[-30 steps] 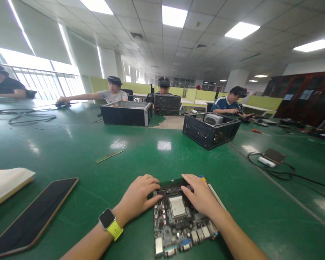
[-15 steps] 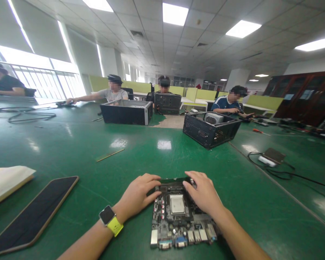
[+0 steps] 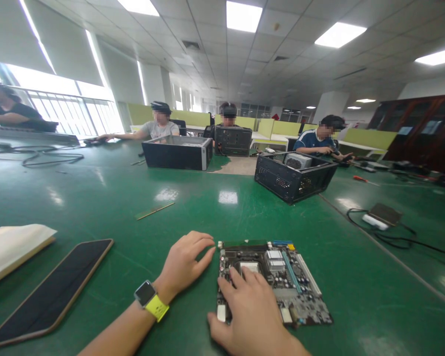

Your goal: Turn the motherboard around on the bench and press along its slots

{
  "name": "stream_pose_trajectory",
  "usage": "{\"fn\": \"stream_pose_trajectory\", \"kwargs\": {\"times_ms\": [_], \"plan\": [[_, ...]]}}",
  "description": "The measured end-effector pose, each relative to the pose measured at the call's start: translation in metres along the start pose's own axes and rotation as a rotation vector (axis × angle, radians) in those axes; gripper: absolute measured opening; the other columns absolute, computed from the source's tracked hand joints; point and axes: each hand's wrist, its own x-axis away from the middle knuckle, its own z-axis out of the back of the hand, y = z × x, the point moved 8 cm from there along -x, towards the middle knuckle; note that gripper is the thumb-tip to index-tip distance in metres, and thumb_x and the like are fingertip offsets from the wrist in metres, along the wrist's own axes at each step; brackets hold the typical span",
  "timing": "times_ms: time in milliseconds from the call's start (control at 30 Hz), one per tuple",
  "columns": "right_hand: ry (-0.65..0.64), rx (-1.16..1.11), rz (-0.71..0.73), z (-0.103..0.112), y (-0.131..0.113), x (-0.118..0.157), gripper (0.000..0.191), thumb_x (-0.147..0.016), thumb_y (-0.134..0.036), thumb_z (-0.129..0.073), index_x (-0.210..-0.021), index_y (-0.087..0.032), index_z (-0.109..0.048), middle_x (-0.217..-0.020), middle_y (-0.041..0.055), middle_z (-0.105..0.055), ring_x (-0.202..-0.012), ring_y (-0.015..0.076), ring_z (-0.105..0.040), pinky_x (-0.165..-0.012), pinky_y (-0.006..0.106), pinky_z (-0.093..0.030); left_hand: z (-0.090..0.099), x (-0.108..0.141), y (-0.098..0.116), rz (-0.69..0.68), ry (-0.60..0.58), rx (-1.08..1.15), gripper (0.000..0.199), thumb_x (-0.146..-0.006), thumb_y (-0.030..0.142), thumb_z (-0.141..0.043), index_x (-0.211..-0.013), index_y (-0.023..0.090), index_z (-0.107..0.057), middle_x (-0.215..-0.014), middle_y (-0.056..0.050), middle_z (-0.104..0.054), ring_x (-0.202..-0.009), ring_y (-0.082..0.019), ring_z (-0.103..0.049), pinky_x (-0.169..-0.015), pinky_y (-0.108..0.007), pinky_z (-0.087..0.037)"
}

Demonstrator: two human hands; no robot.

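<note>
A computer motherboard (image 3: 300, 301) lies flat on the green table in front of me. My left hand (image 3: 187, 259) rests beside its far left corner, with thumb and fingers apart and nothing held. Over the board's near left part, my right hand (image 3: 250, 306) is spread open, its fingertips at the square silver processor (image 3: 249, 267). This hand hides part of the processor and most of the ports along the near edge. Pale heatsinks (image 3: 275, 261) and a long white slot (image 3: 309, 275) show on the right half.
A smartphone (image 3: 52, 291) and a cream paper pad (image 3: 13, 249) lie at left. Further off are a thin brass-coloured strip (image 3: 155, 211), black computer cases (image 3: 176, 153), a cabled device (image 3: 383, 216) and an orange-handled screwdriver (image 3: 360, 178). Several people sit around the table.
My right hand has left the board's far edge and come nearer, over the processor and ports. The heatsinks and slots on the right are now uncovered. My left hand has barely shifted.
</note>
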Motion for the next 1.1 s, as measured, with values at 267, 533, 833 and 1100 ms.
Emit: {"fn": "stream_pose_trajectory", "kwargs": {"times_ms": [267, 533, 833, 1100], "plan": [[0.259, 0.228, -0.358, 0.054, 0.144, -0.030, 0.037, -0.087, -0.047, -0.046, -0.107, -0.025, -0.068, -0.113, 0.0081, -0.064, -0.104, 0.0274, -0.054, -0.086, 0.040, -0.039, 0.001, 0.002, -0.002, -0.014, 0.016, -0.001, 0.013, -0.087, 0.025, -0.054, -0.092, 0.020, -0.066, -0.092, -0.005, -0.070, -0.085, -0.019, -0.064, -0.076, -0.033, -0.053], [0.297, 0.307, -0.431, 0.055, 0.169, -0.030, 0.045, -0.088, -0.049, -0.044, -0.111, -0.016, -0.064, -0.113, 0.0129, -0.063, -0.101, 0.0288, -0.054, -0.082, 0.039, -0.040, -0.004, 0.001, -0.002, -0.010, -0.021, -0.008, 0.014, -0.088, 0.025, -0.053, -0.093, 0.020, -0.065, -0.090, -0.005, -0.069, -0.082, -0.018, -0.063, -0.074, -0.032, -0.052], [0.286, 0.088, -0.390, 0.062, 0.141, -0.025, 0.034, -0.087, -0.045, -0.046, -0.093, -0.021, -0.070, -0.083, 0.0067, -0.071, -0.079, 0.0231, -0.063, -0.070, 0.031, -0.042, -0.007, 0.001, 0.000, 0.003, -0.052, -0.004, 0.014, -0.088, 0.024, -0.053, -0.090, 0.020, -0.066, -0.086, -0.004, -0.069, -0.080, -0.018, -0.063, -0.073, -0.031, -0.051], [0.125, -0.486, 0.120, 0.048, 0.033, -0.007, 0.026, -0.087, -0.037, -0.049, -0.089, -0.023, -0.071, -0.075, -0.0015, -0.071, -0.066, 0.0131, -0.063, -0.062, 0.022, -0.046, -0.020, 0.003, 0.010, -0.061, -0.212, 0.032, 0.018, -0.088, 0.031, -0.057, -0.102, 0.023, -0.064, -0.118, -0.008, -0.061, -0.104, -0.023, -0.057, -0.088, -0.039, -0.048]]}}
